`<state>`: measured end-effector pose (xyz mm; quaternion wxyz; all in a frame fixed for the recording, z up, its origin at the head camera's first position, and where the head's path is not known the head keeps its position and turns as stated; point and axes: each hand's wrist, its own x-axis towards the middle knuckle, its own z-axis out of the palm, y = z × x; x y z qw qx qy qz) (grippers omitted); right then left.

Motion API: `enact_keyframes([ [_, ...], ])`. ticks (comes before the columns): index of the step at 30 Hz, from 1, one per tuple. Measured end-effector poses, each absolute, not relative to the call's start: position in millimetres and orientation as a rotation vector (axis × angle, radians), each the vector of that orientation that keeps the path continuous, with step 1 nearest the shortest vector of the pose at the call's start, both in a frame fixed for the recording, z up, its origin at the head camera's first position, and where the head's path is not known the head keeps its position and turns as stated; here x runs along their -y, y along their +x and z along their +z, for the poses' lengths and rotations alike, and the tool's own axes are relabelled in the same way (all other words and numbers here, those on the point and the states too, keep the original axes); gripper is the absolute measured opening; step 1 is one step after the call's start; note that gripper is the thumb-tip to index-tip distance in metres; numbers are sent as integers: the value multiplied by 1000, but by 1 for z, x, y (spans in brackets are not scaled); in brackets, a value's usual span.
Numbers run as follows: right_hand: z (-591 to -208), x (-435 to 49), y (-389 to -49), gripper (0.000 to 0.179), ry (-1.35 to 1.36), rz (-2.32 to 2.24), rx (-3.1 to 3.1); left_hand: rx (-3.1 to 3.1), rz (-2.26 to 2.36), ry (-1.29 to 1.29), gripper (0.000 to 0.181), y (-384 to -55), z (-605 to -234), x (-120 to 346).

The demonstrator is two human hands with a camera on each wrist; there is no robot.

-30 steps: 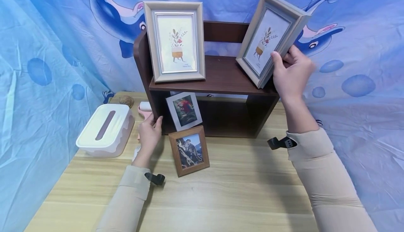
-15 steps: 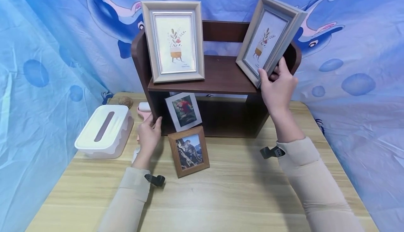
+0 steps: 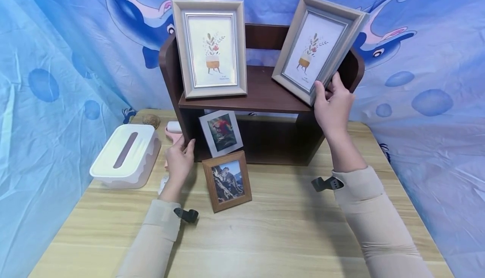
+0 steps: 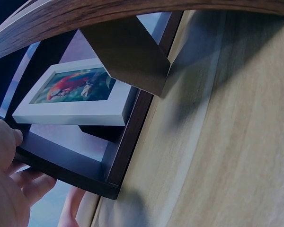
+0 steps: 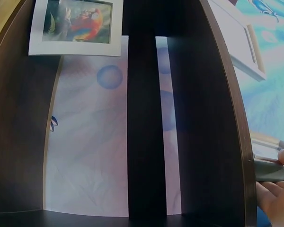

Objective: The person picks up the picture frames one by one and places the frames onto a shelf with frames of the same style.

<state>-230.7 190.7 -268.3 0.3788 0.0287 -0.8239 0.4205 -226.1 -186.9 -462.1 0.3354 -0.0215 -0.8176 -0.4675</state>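
I've got the leopard picture (image 3: 247,181) low centre on the worktop (image 3: 284,231). Left of centre, left grip (image 3: 179,159) is closed, pinching the side of the brown shelf (image 3: 261,85). Right of centre, right grip (image 3: 334,109) is closed, holding the tilted beige frame (image 3: 311,51), upper right; second beige frame (image 3: 212,51) upper left.

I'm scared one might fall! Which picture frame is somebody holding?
The tilted beige rectangular frame on the right: the right hand's fingers grip its edge. No hand touches the other beige frame, white parrot frame or brown wooden frame.
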Motion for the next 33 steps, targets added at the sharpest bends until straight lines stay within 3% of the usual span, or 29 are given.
enact_keyframes([
  [9, -279, -188, -228, 31, 68, 930, 2165, 2149, -1220, -45, 19, -226, -463, 188],
  [23, -275, -196, -231, 15, 193, 945, 2172, 2132, -1226, -61, 18, -229, -462, 187],
  [33, -273, -200, -230, 21, 162, 834, 2295, 2143, -1191, -62, 16, -228, -463, 188],
])
